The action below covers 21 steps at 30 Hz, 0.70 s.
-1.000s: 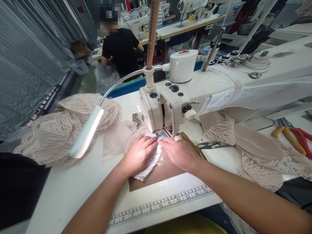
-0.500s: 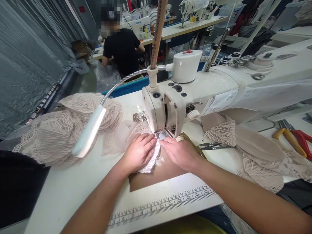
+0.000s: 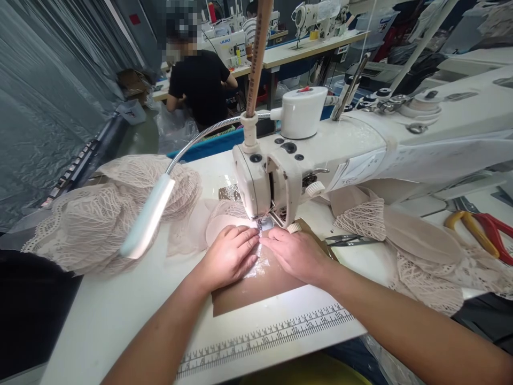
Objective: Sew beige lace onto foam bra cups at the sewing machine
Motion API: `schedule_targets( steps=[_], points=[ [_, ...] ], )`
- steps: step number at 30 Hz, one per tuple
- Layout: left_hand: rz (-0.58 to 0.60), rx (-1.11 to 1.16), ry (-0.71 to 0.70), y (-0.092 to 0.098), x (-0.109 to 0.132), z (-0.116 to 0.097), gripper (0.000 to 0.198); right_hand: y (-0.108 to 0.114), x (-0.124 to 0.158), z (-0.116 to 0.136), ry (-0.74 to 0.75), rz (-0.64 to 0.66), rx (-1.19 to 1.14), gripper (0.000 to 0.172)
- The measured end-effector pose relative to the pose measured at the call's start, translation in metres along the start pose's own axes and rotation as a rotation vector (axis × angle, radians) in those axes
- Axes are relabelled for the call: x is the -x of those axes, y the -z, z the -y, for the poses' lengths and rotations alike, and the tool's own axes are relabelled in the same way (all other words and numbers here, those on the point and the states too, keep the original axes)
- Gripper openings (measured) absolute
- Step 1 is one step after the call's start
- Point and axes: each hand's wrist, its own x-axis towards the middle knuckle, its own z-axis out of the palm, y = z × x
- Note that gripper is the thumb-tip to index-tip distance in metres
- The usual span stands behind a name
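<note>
My left hand (image 3: 228, 256) lies flat, fingers stretched, pressing a beige lace piece (image 3: 224, 216) down just in front of the needle of the white sewing machine (image 3: 280, 166). My right hand (image 3: 298, 251) lies flat beside it on the right, fingertips near the presser foot, over the brown plate (image 3: 260, 289). Only a small strip of the lace shows between the hands. The lit gooseneck lamp (image 3: 146, 219) hangs left of my left hand.
A heap of lace pieces (image 3: 100, 214) lies at the left, more lace and padded cups (image 3: 420, 240) at the right. Thread snips (image 3: 347, 240) and red-and-yellow scissors (image 3: 481, 224) lie right. A ruler strip (image 3: 264, 337) runs along the table's front. Another person (image 3: 198, 80) works behind.
The lace piece has fed away under the presser foot; much less of it shows under my left hand now. Both hands stayed flat at the needle.
</note>
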Motion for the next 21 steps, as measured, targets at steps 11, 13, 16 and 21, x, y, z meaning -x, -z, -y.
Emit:
schedule_targets(
  steps=[11, 13, 16, 21],
  points=[
    [0.019, -0.055, 0.14, 0.0, -0.008, -0.012, 0.035, -0.003, 0.0, 0.003, -0.084, -0.018, 0.028, 0.028],
    [0.02, -0.059, 0.153, 0.001, -0.009, -0.014, 0.035, -0.004, -0.001, 0.004, -0.106, -0.012, 0.038, 0.029],
    [0.033, -0.053, 0.134, 0.003, -0.009, -0.014, 0.036, -0.005, -0.001, 0.004, -0.121, 0.006, 0.044, 0.03],
    [0.056, -0.041, 0.116, 0.005, -0.007, -0.01, 0.04, -0.004, -0.001, 0.003, -0.123, 0.005, 0.046, 0.029]
  ],
)
